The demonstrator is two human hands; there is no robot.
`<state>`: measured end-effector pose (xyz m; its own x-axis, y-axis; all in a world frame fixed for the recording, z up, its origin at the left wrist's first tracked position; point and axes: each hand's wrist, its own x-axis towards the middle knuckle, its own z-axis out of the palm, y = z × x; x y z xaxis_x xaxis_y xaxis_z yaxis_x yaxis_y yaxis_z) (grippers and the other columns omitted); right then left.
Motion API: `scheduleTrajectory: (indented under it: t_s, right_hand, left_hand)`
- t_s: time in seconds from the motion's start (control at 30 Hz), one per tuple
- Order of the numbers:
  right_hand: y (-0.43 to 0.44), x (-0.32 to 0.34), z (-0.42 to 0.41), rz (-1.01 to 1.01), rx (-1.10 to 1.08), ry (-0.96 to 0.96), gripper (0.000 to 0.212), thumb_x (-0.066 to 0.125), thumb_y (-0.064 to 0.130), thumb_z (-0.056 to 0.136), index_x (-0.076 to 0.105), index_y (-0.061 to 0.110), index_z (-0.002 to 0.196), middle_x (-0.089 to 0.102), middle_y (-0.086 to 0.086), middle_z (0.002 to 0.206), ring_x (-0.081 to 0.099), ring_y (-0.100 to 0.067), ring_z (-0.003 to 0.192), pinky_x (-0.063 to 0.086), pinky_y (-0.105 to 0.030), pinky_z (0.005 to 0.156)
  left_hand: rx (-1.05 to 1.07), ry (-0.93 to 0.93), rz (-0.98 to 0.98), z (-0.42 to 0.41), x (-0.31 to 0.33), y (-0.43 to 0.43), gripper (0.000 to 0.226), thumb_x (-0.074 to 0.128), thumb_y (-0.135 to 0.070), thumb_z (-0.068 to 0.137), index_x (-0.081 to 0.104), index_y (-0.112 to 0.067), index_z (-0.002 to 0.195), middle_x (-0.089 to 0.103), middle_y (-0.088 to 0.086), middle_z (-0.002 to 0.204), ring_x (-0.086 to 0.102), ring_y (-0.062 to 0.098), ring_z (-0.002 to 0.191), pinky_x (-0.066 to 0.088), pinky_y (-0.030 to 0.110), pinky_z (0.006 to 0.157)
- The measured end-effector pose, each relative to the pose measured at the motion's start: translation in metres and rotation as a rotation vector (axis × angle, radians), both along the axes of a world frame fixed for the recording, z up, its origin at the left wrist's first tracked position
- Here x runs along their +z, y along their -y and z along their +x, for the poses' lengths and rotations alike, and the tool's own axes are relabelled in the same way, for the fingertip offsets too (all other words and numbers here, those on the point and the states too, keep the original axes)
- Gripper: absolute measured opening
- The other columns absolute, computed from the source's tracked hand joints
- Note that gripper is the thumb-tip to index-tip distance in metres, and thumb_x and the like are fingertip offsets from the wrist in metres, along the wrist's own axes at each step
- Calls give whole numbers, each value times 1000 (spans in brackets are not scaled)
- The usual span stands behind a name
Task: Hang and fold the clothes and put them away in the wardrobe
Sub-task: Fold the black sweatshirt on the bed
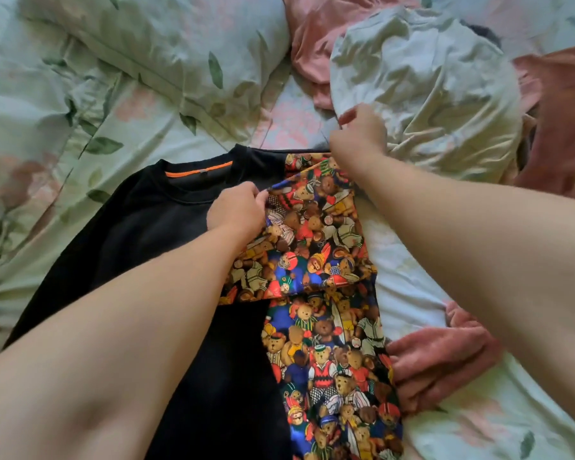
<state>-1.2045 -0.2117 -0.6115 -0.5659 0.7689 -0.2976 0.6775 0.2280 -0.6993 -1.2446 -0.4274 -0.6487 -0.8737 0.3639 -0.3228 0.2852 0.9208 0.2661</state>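
Forearms: both reach out from the camera over the bed, the left forearm (113, 327) across the black body, the right forearm (478, 244) along the outer side.
Bed: a leaf-and-flower sheet (47, 127) with a matching pillow (166, 38) at the far side.
Sweatshirt: the black sweatshirt (153, 227) lies flat, collar away from the person and hem towards them, so its long axis runs straight out from the camera.
Pale cloth: a crumpled pale cloth (429, 94) sits heaped just past the right hand, and a pink cloth (445, 356) touches the garment's near right edge.
Printed sleeve: the teddy-bear printed sleeve (312, 234) is doubled over onto the right side, free edge pointing in towards the collar.
Left hand: the left hand (236, 210) pinches that free edge. It is the nearer hand for carrying the fold inwards.
Right hand: the right hand (359, 131) is at the far shoulder corner, fingers curled tight; what they hold, I cannot tell.
Writing: an orange tab (198, 170) shows inside the collar, with no readable lettering.
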Motion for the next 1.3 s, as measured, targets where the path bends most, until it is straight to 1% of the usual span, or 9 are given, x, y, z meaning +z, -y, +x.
scheduleTrajectory:
  t_s: [0.2,0.3,0.43,0.67,0.77,0.87,1.07,1.2,1.3]
  right_hand:
    - [71,-27,80,418,224,144,46,52,35,94,43,20,136,36,-12,145,37,-33,135,30,-50,109]
    - [105,-43,120,584,486,349,64,42,44,101,24,20,157,7,-21,165,10,-42,152,11,-62,119]
    - [153,-50,161,683,615,192,60,47,44,99,37,20,154,12,-21,166,8,-42,154,9,-67,119]
    - [184,-52,206,394,397,173,49,62,26,84,57,19,132,45,-14,146,42,-36,135,32,-56,110]
    - [178,-48,210,14,-90,20,22,64,32,88,58,22,107,54,-2,115,55,-25,107,45,-49,98]
    - [160,-44,207,-415,-630,62,35,59,57,90,58,22,93,70,-2,94,67,-26,90,53,-47,87]
    - [116,-48,178,-1149,-923,-294,31,66,37,95,66,12,115,78,-8,102,74,-25,95,59,-37,74]
    - [84,-58,169,-1336,-1081,-469,29,48,26,102,67,8,114,73,-17,110,66,-33,103,51,-46,84]
    - [82,-66,178,-1369,-1104,-589,38,38,27,104,64,5,120,72,-23,108,62,-38,107,42,-56,101]
  left_hand:
    - [69,41,-40,-4,-16,24,42,42,-58,101,57,-20,111,67,6,109,63,30,102,47,42,86]
    - [41,-89,-135,1,-21,59,54,35,-67,98,59,-20,102,68,7,102,63,33,98,43,44,83]
    - [41,-188,-173,7,-23,107,55,30,-66,93,63,-23,94,69,5,92,63,35,92,42,44,81]
    - [519,-88,-34,19,-17,167,50,37,-31,86,63,-26,129,64,9,131,53,35,124,37,49,105]
    - [893,-57,115,25,-21,175,48,37,-24,94,59,-20,137,56,8,143,45,30,135,33,41,113]
    - [1085,-68,155,28,-23,179,49,35,-19,96,59,-20,139,56,7,144,44,28,137,33,35,112]
    - [1229,2,168,25,-26,191,49,53,-27,90,56,-21,139,54,6,142,55,29,125,47,35,100]
    - [1140,158,187,19,-35,210,42,78,-29,82,65,-18,120,64,4,119,62,25,99,49,30,81]
    - [1084,225,64,15,-41,229,22,69,-27,90,70,-7,100,71,16,110,67,34,96,52,33,83]
